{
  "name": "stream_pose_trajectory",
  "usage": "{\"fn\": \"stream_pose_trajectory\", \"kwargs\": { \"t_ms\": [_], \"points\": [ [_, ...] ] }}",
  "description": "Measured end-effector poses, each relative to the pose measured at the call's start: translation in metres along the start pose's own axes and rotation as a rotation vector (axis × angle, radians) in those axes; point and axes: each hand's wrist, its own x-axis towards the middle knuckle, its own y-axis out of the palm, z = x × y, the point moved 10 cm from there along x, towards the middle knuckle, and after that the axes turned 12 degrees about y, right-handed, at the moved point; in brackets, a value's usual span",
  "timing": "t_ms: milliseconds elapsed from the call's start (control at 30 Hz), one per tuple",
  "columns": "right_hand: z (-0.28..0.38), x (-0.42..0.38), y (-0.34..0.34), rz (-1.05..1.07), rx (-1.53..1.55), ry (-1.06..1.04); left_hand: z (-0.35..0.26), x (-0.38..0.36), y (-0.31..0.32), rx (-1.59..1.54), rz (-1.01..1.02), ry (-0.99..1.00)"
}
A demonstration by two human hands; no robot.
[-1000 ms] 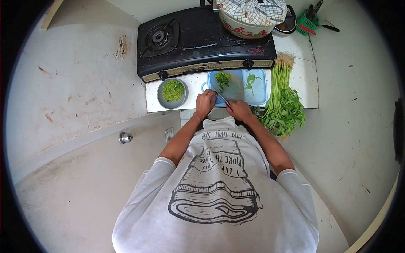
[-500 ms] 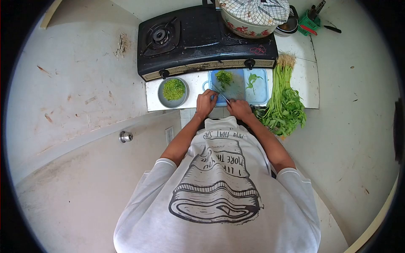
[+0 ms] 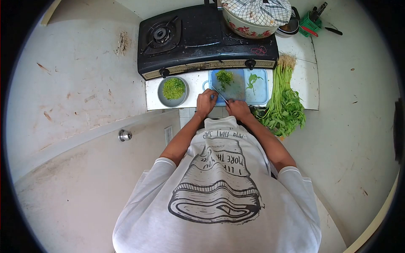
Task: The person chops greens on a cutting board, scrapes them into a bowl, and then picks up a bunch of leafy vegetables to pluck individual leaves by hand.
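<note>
Knife (image 3: pixel 220 95) in right hand (image 3: pixel 239 109): slight shift

A slim knife (image 3: pixel 220 95) slants over the blue board (image 3: pixel 236 89), near chopped greens (image 3: pixel 224 77).

So the back side is getting pretty tight: a black two-burner gas stove (image 3: pixel 198 52) is sitting right up behind the blue rectangular plastic cutting board (image 3: pixel 259 95), walling it off. A strip of white countertop (image 3: pixel 195 82) is running between that board and a round grey bowl (image 3: pixel 160 96), so a hand could be squeezing through there, but the left hand (image 3: pixel 206 102) is crowding the near end. A silver-bladed knife (image 3: pixel 222 96) is slanting between it and the right hand (image 3: pixel 239 109), blocking the front. Over right, a thick bundle of long green leafy stalks (image 3: pixel 283 90) is hogging the side; beyond it, more countertop is offering room.
</note>
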Motion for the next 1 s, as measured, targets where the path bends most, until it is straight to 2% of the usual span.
{"fn": "stream_pose_trajectory", "kwargs": {
  "t_ms": [267,367,467,567,667,767,867,1000],
  "points": [
    [-0.003,0.002,-0.003,0.041,0.04,0.057,0.009,0.0,0.001,-0.025,-0.053,-0.046],
    [-0.007,-0.002,-0.007,-0.063,0.064,0.031,0.013,-0.001,0.005,-0.066,-0.022,-0.089],
    [-0.007,-0.002,-0.003,-0.042,0.043,0.029,0.012,-0.001,0.003,-0.05,-0.011,-0.117],
    [-0.001,-0.006,-0.006,0.079,0.011,0.074,0.009,-0.001,0.002,-0.023,0.005,-0.101],
    [-0.001,-0.007,-0.001,0.007,0.032,-0.007,0.012,-0.003,0.003,-0.003,-0.018,-0.066],
    [-0.003,-0.003,0.007,-0.011,0.014,0.008,0.005,0.0,0.001,-0.014,0.039,-0.089],
    [0.002,0.004,0.003,0.024,0.002,0.056,0.002,0.0,0.001,0.007,0.049,-0.015],
    [-0.002,0.006,0.006,-0.057,0.031,0.011,0.001,-0.001,0.001,0.025,0.05,0.011]
  ]
}}
